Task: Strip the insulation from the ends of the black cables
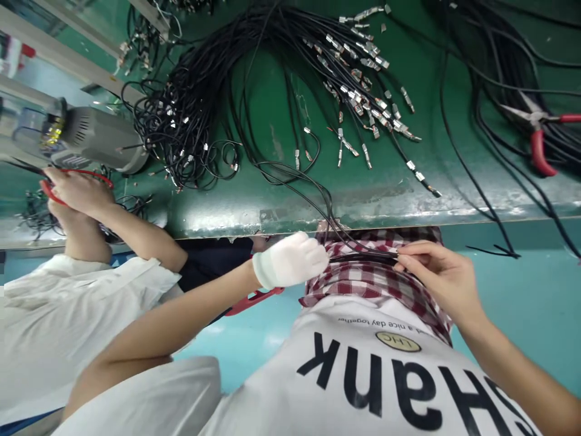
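My left hand (290, 259), in a white glove, is closed around a thin bunch of black wires (363, 257) just below the bench edge. My bare right hand (438, 272) pinches the same bunch a little to the right, above my checked lap. The wires run up over the edge (327, 212) onto the green bench, where they join a big pile of black wires with metal terminals (358, 91).
Red-handled pliers (538, 136) lie at the bench's right among more black cables. At the left a grey machine (95, 139) stands, and a co-worker in white holds red-handled scissors (77, 188). A red tool (254, 300) hangs under my left wrist.
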Action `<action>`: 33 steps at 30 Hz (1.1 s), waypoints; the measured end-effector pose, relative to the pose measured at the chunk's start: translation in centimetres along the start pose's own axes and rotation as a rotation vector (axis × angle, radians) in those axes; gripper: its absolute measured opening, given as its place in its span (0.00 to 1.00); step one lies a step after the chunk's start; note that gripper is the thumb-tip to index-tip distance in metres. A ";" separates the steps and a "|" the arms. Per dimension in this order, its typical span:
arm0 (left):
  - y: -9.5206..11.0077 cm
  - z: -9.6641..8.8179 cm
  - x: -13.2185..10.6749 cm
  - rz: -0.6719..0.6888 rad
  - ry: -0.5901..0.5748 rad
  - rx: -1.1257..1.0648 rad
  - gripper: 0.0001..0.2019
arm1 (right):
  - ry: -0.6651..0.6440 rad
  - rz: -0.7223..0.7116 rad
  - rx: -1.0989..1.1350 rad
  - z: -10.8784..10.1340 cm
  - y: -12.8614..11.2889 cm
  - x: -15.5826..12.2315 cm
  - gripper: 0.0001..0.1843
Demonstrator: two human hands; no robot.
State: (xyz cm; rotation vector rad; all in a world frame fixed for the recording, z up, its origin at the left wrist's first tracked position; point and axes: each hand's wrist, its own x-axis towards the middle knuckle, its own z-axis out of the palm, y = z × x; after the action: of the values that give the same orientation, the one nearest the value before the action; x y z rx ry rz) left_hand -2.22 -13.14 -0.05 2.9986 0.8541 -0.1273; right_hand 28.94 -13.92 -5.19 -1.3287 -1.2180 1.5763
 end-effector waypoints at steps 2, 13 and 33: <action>1.2 -0.4 1.8 0.015 0.114 -0.025 0.10 | -0.017 -0.038 0.016 0.5 -0.7 0.1 0.05; 1.0 1.0 9.7 -0.227 0.203 -0.394 0.19 | 0.107 -0.033 0.077 0.9 -1.6 0.5 0.07; 0.9 -1.4 10.6 -0.410 -0.050 -0.664 0.18 | 0.117 -0.195 0.082 0.8 -3.6 2.1 0.06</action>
State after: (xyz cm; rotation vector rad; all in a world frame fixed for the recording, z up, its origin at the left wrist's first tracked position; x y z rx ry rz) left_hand 7.36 -8.25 0.41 2.1803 1.2038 0.0664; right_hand 27.57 -11.08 -2.33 -1.1945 -1.1617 1.3771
